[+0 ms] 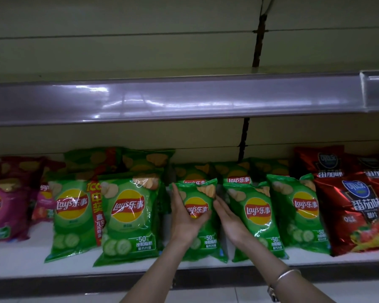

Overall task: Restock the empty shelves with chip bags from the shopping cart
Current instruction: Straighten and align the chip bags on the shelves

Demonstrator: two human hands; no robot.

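Left hand (184, 217) grips the small glossy green Lay's chip bag (199, 197), thumb across its front. Right hand (228, 217) flat, fingers straight, touching the bag's right edge.

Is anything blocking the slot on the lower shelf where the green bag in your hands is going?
Nothing visible. The green chip bag, gripped by the left hand, is already in the gap between the green bag on its left and the green bag on its right. The right hand rests at its right edge.
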